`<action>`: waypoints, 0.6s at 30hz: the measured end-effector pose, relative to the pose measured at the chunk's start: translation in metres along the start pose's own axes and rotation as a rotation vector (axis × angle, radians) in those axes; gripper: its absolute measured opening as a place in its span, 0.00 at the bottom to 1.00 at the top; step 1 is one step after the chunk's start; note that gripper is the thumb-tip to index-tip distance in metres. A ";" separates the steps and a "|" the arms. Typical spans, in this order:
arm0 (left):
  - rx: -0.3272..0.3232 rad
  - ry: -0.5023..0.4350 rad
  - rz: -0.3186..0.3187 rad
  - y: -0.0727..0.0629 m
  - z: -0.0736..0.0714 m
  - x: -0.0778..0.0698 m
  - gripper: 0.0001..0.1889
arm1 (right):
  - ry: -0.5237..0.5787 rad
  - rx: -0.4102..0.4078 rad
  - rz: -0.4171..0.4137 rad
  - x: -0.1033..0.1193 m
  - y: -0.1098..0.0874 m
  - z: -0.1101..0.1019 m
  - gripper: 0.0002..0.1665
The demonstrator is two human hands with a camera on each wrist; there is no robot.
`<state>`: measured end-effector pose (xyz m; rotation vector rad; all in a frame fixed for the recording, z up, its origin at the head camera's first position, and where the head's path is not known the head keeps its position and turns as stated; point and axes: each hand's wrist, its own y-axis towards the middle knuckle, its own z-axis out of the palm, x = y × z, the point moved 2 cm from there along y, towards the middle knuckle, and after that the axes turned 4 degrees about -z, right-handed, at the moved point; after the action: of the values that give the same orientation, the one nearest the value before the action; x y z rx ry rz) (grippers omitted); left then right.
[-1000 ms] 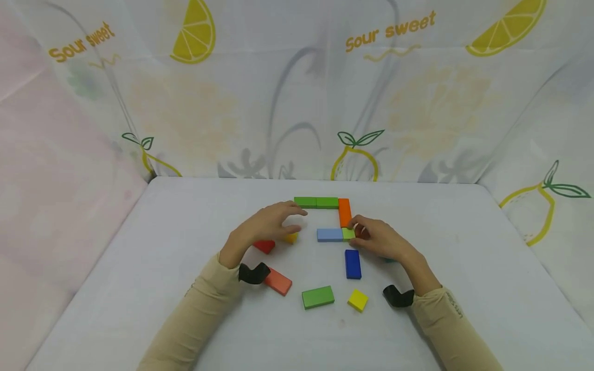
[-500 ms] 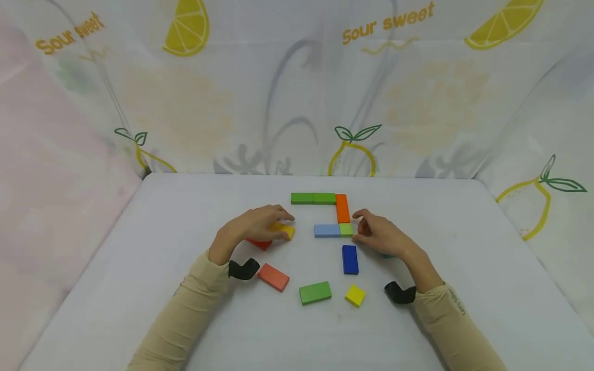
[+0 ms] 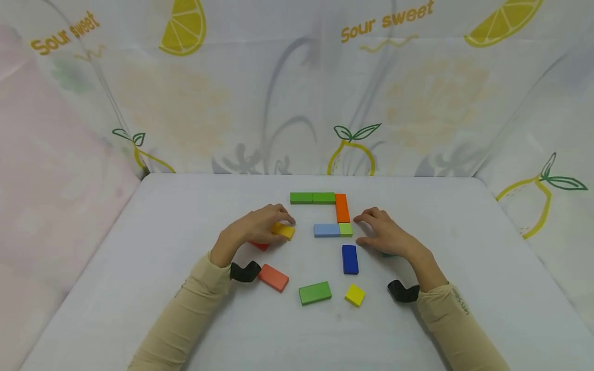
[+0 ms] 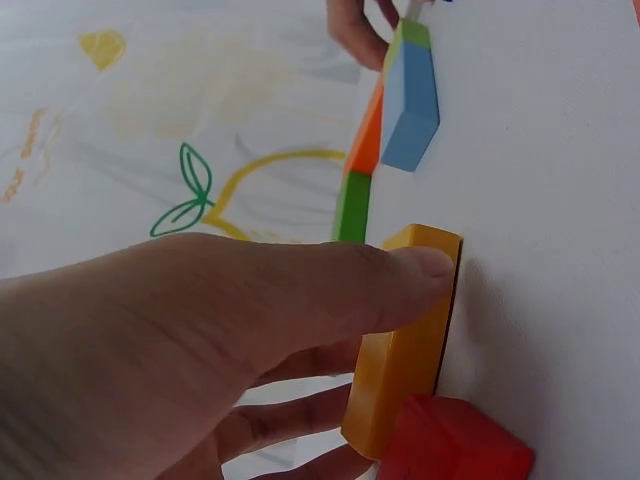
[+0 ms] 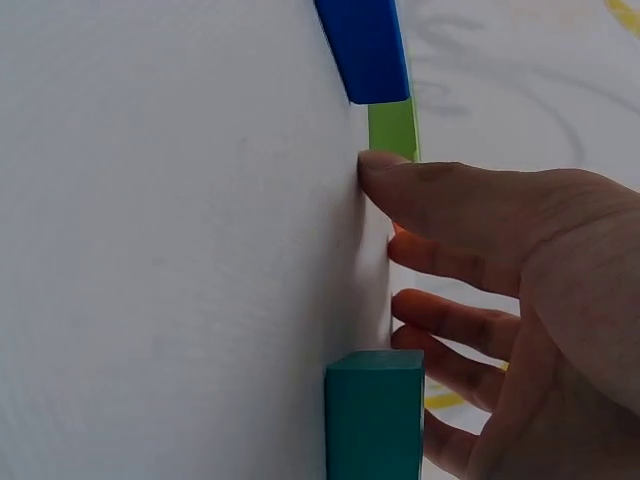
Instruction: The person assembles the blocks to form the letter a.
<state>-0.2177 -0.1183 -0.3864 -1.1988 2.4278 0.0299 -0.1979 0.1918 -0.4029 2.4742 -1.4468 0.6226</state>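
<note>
My left hand (image 3: 252, 225) pinches a yellow-orange wooden block (image 4: 425, 345), thumb on its near side and fingers behind it. A red block (image 4: 455, 445) lies close against that block, partly under the hand in the head view. To the right, my right hand (image 3: 385, 233) holds nothing, thumb and fingers spread apart beside a lime block (image 3: 345, 230). The lime block ends a light blue block (image 3: 326, 230) and meets an orange block (image 3: 342, 208). Two green blocks (image 3: 301, 198) run left from the orange one's far end. A teal block (image 5: 375, 415) lies under the right hand.
A dark blue block (image 3: 350, 259) lies in front of the lime one. Nearer are a coral block (image 3: 274, 278), a green block (image 3: 315, 293) and a small yellow block (image 3: 355, 295). A printed cloth (image 3: 269, 103) hangs behind the white table (image 3: 185, 201).
The left hand has moved left and down onto the yellow-orange block. The right hand has let go of the lime block, drawn slightly right, and its fingers have spread.
</note>
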 end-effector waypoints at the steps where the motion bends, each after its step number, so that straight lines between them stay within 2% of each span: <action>1: 0.000 0.000 0.002 0.000 0.000 -0.001 0.18 | 0.004 0.007 0.000 0.000 0.000 0.000 0.29; 18: -0.027 0.036 -0.003 0.003 0.002 -0.001 0.14 | 0.027 0.011 -0.010 -0.001 -0.002 -0.001 0.29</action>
<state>-0.2189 -0.1149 -0.3879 -1.2251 2.4638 0.0412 -0.1967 0.1937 -0.4026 2.4704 -1.4237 0.6618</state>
